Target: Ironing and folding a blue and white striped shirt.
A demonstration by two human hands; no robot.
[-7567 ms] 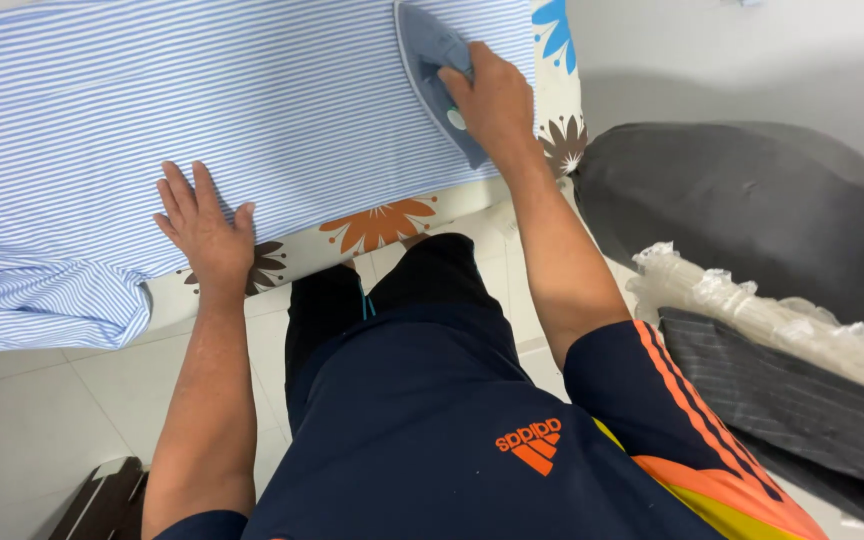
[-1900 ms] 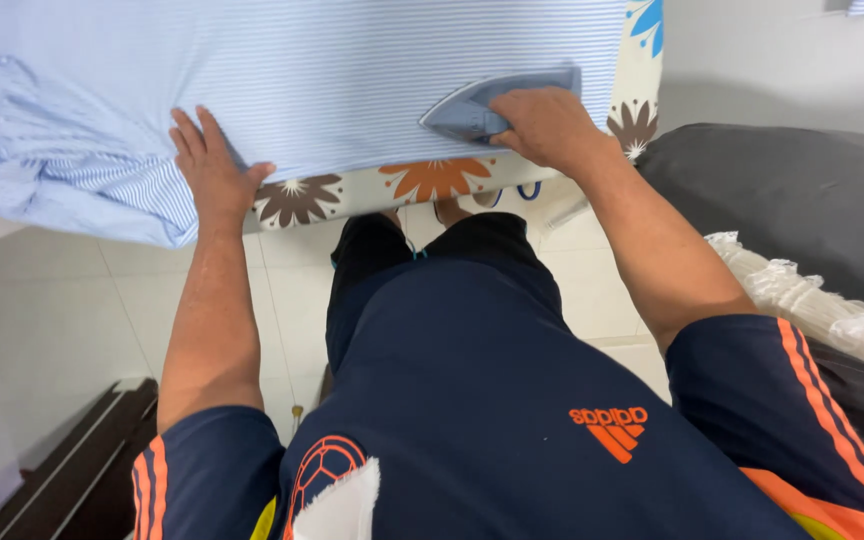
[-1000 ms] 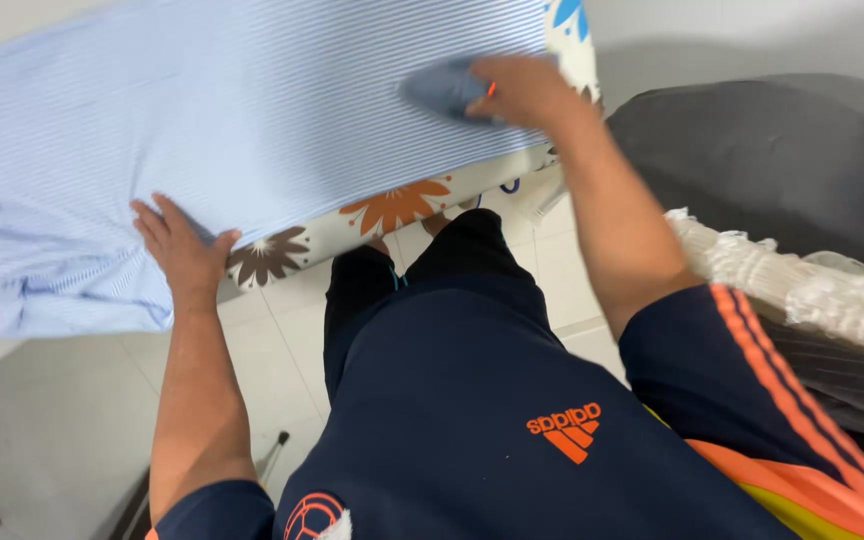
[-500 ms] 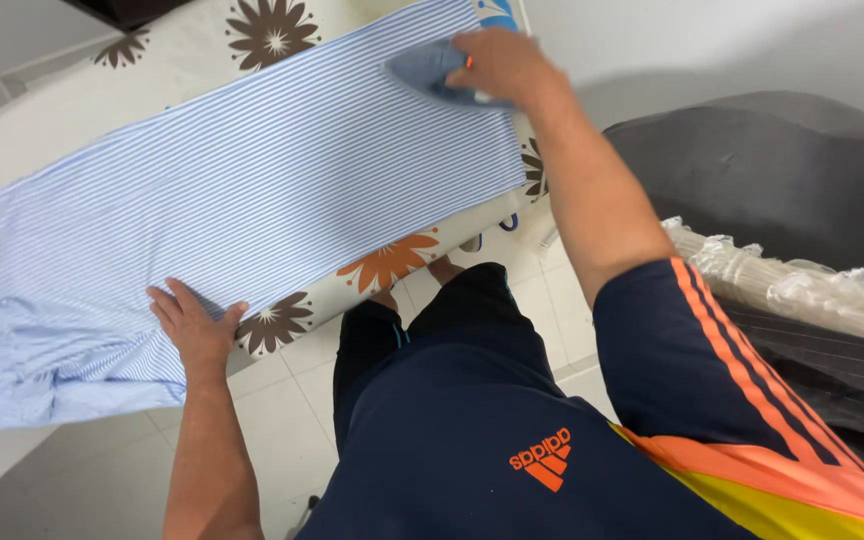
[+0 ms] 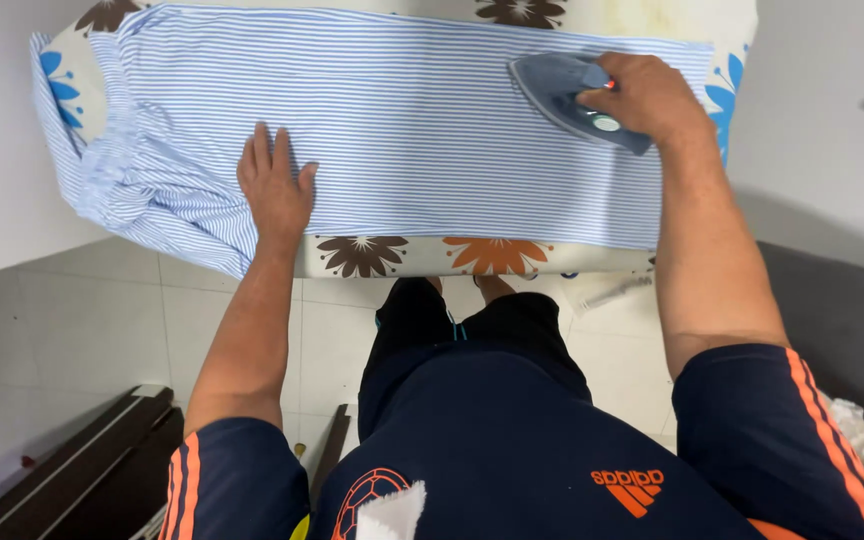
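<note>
A blue-and-white striped shirt [image 5: 422, 120] lies spread flat over an ironing board [image 5: 422, 255] with a flower-patterned cover. My right hand [image 5: 652, 95] grips the handle of a grey-blue iron [image 5: 562, 90], which rests on the shirt near the board's right end, its tip pointing left. My left hand [image 5: 274, 190] lies flat with fingers apart on the shirt near the board's front edge, pressing the fabric down. The shirt's bunched left part hangs off the board's left end.
A white wall stands to the left and a grey one to the right. A white tiled floor [image 5: 82, 330] lies below the board. Dark wooden furniture [image 5: 82, 470] sits at the lower left. A dark cushioned surface [image 5: 842, 320] is at the right.
The view has swung so the whole board shows. The iron has slid along the shirt's right part. My left hand has shifted up onto the fabric from the board's front edge.
</note>
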